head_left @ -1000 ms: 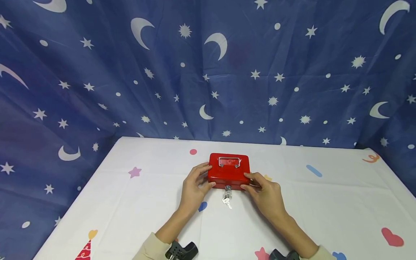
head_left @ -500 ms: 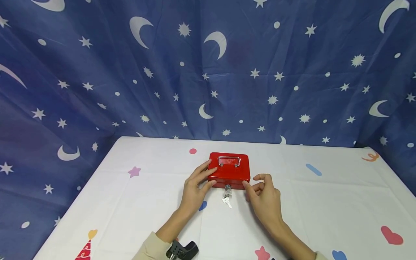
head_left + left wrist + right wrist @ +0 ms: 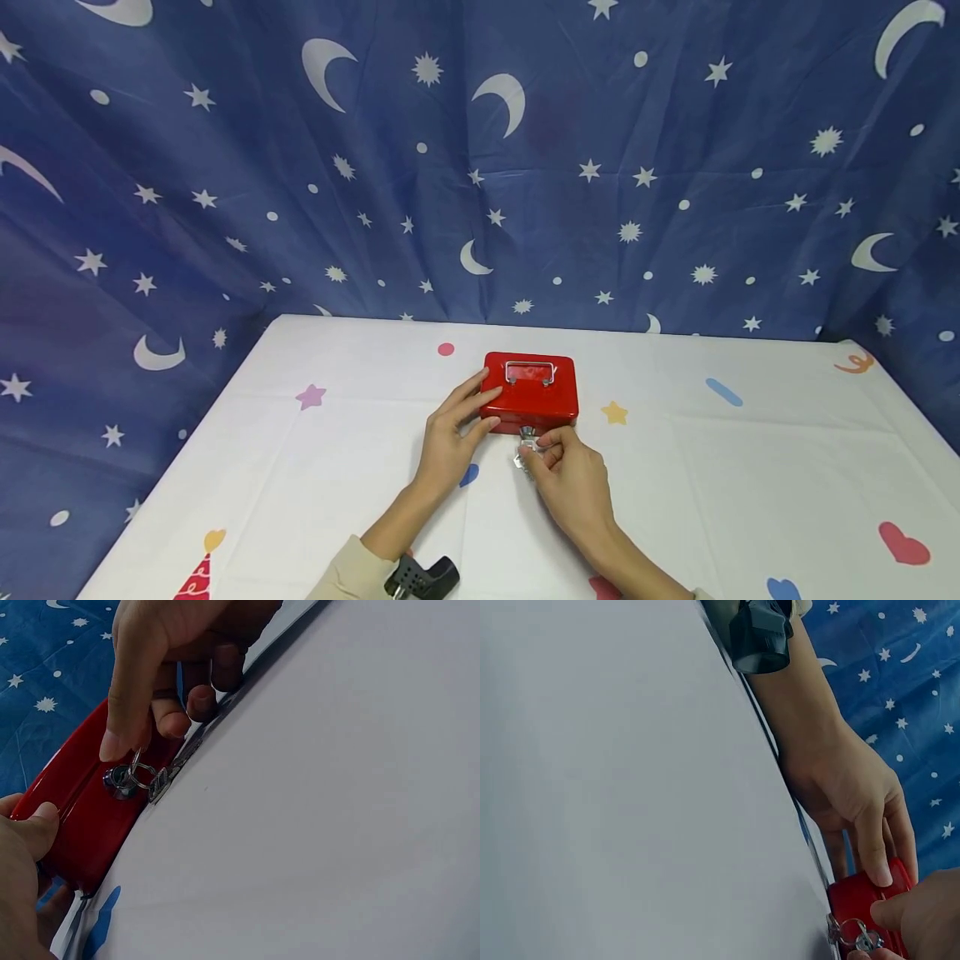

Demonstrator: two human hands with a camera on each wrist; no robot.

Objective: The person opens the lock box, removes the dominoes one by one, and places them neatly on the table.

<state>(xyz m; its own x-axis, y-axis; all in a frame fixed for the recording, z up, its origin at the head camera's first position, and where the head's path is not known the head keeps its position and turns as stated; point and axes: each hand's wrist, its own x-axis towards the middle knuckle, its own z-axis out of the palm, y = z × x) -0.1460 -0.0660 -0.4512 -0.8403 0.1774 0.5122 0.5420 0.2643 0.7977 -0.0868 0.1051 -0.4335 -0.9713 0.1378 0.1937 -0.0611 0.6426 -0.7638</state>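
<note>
A red metal cash box (image 3: 538,404) with a folding wire handle (image 3: 552,372) sits on the table, its lid down. My left hand (image 3: 445,446) holds its left end, fingers on the lid and thumb against the front. In the left wrist view, a key (image 3: 136,759) stands in the round lock (image 3: 116,787) on the box front, and a ring joins it to a second key (image 3: 160,784) hanging down. My right hand (image 3: 576,483) is at the lock, thumb and fingertips around the inserted key with a small gap visible in the right wrist view.
A white tablecloth (image 3: 750,483) printed with stars, hearts and other shapes covers the table. Behind it hangs a dark blue curtain (image 3: 390,250) with moons and stars. A black wrist camera (image 3: 423,577) is strapped to the left forearm.
My right hand has left the box's right side and moved left and down to the key at the lock. The left hand's fingers have spread slightly over the lid. The box stays put.
</note>
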